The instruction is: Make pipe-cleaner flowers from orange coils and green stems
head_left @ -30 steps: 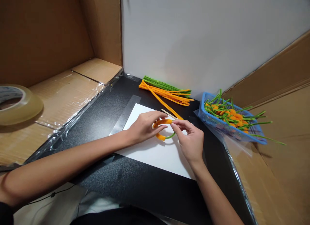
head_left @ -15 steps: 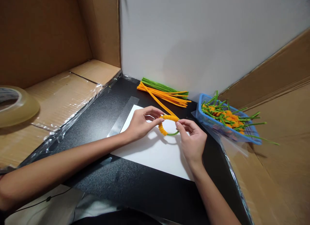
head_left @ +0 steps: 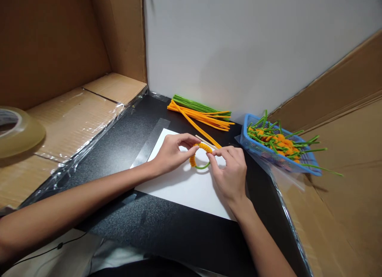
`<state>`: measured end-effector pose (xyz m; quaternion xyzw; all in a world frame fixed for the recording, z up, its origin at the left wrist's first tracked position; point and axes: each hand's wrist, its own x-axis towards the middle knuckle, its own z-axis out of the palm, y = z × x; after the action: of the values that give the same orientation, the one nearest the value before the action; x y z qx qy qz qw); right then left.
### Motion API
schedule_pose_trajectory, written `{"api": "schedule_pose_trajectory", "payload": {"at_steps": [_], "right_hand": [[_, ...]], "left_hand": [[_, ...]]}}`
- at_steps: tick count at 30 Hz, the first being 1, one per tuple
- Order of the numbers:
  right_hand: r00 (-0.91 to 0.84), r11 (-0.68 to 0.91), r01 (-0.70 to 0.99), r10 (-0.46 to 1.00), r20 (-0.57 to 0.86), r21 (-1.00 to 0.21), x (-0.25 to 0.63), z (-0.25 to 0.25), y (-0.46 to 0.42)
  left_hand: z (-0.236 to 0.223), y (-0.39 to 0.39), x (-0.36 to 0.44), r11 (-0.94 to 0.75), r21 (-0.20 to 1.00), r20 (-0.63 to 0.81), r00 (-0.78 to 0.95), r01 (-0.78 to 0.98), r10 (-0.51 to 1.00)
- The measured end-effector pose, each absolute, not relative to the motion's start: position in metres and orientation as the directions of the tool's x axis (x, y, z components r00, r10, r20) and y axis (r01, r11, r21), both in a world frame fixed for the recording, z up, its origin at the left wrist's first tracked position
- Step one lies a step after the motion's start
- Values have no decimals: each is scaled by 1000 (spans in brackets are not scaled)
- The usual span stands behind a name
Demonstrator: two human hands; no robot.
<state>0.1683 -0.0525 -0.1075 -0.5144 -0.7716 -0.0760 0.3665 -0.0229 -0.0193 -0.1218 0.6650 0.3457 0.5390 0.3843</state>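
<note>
Between my hands is a pipe-cleaner ring (head_left: pixel 205 147), orange coils wound round part of a bent green stem. My left hand (head_left: pixel 178 152) pinches its upper left side between thumb and fingers. With thumb and forefinger, my right hand (head_left: pixel 229 167) grips the right side, where orange meets green. The ring is held just above a white sheet (head_left: pixel 176 189), and its shadow falls on the paper. A thin pale stick (head_left: pixel 204 140) lies behind the ring, partly hidden by my fingers.
Orange pipe cleaners (head_left: pixel 199 117) and green pipe cleaners (head_left: pixel 191 103) lie at the back of the black table (head_left: pixel 119 134). On the right, a blue basket (head_left: pixel 253 146) holds several orange-and-green pieces with stems poking out. A tape roll (head_left: pixel 30 134) rests on cardboard at left.
The ring moved slightly right, then back left and narrowed as my right hand came closer to my left. Both hands have kept hold of it. The camera view shifted a little.
</note>
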Motion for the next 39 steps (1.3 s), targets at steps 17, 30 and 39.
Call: {"api": "schedule_pose_trajectory", "payload": {"at_steps": [17,30,39], "right_hand": [[-221,509,810,726,651,-291,163,-104,-55],[-494,621,781,555,669,62,188,-91,-47],[-331,513,836,754,567,-194,225,-97,-25]], "left_hand": [[-123,-10,-30,-220,849,209,78,480,975],[-101,15,-56,231,956,-289,467,179,835],[-115,55,-97,190,972,-210,140,140,968]]}}
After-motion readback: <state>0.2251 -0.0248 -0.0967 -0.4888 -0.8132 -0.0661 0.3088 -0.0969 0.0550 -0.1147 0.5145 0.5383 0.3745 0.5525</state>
